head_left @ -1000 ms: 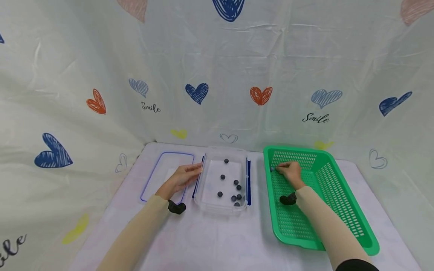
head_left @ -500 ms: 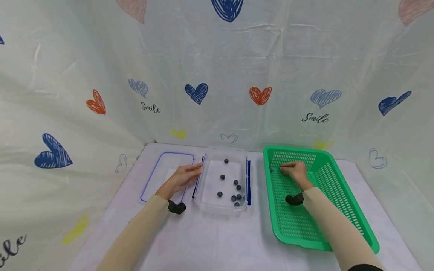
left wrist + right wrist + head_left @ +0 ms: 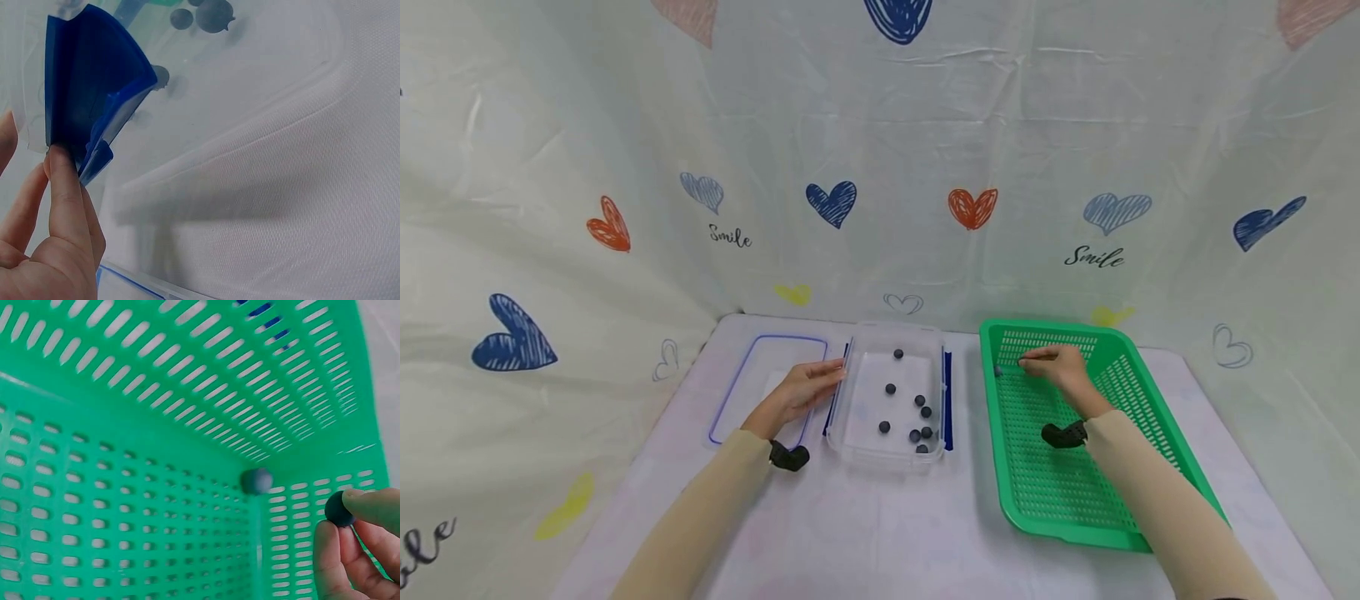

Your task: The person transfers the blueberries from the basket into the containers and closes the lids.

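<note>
My right hand (image 3: 1051, 364) is inside the green basket (image 3: 1120, 467) near its far left corner. In the right wrist view its fingertips (image 3: 350, 528) pinch a small dark ball (image 3: 339, 509), and another dark ball (image 3: 257, 480) lies in the basket's corner (image 3: 187, 425). My left hand (image 3: 801, 390) rests with straight fingers against the left side of the clear plastic box (image 3: 857, 442), touching its blue latch (image 3: 87, 106). Several dark balls (image 3: 917, 417) lie in the clear box.
The box's lid (image 3: 760, 383), clear with a blue rim, lies flat left of the box under my left hand. A white cloth with heart prints covers the table (image 3: 865, 533) and the backdrop. A black strap (image 3: 790, 457) sits at each wrist.
My right hand has drawn back a little to the right and up from the basket's far left corner, with a ball now between its fingertips. The left hand has stayed put.
</note>
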Available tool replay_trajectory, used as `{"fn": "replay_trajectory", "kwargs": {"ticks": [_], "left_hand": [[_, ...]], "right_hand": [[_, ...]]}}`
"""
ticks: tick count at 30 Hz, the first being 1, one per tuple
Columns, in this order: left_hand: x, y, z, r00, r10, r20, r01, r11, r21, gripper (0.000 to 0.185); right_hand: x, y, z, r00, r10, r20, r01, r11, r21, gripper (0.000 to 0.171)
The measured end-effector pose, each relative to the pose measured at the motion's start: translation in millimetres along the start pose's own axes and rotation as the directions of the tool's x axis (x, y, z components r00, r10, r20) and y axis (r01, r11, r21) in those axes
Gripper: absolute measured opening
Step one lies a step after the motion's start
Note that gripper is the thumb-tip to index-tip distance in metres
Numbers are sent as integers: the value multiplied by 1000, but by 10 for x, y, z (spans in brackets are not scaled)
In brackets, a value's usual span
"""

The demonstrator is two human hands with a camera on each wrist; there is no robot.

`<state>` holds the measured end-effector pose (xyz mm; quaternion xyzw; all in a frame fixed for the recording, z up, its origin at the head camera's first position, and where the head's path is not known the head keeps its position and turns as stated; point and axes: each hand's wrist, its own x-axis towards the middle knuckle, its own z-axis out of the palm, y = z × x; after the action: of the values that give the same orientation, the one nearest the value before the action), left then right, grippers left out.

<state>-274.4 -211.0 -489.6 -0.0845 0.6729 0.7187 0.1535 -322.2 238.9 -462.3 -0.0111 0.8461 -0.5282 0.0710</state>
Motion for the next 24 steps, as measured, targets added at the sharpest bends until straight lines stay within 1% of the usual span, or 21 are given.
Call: {"fn": "replay_trajectory", "kwargs": {"ticks": [7, 15, 24], "left_hand": [[-1, 9, 4, 1000, -5, -8, 5, 1000, 9, 51], [2, 26, 4, 1000, -2, 4, 2, 1000, 0, 52], [-1, 16, -1, 1000, 1, 11, -1, 1000, 1, 52]], "right_hand": [[-78, -93, -60, 999, -21, 31, 19, 999, 47, 40], [-202, -275, -87, 998, -51, 36, 50, 999, 16, 41], [-337, -464, -43, 996, -77, 45, 76, 997, 9, 44]]}}
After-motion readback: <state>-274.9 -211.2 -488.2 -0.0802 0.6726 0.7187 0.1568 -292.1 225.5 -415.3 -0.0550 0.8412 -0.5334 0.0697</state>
